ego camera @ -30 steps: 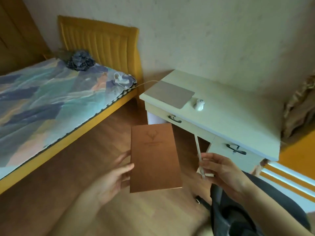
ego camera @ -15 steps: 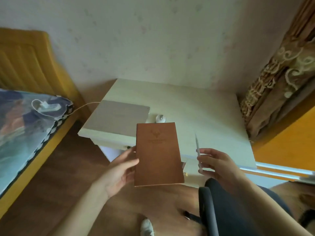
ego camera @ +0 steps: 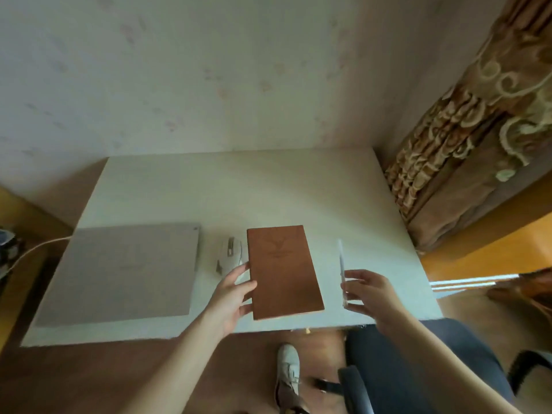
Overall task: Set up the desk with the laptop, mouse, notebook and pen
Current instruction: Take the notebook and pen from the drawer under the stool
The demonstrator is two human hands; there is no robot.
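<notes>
A brown notebook [ego camera: 283, 271] with an embossed emblem is held over the middle front of the white desk [ego camera: 239, 192]; my left hand [ego camera: 231, 294] grips its left edge. To its right, my right hand [ego camera: 369, 291] pinches a thin white pen [ego camera: 342, 264] that points away from me. A closed grey laptop [ego camera: 128, 270] lies on the desk's left side with a cable at its left edge. A white mouse [ego camera: 228, 256] sits between the laptop and the notebook, partly behind my left fingers.
A patterned brown curtain [ego camera: 466, 150] hangs at the right beside the desk. A dark office chair [ego camera: 418, 369] stands below my right arm. My shoe [ego camera: 288, 372] rests on the wooden floor. The wall runs behind the desk.
I have stepped up to the desk and the view now looks down on it. Both hands have carried the notebook and pen forward over the desk top, beside the mouse.
</notes>
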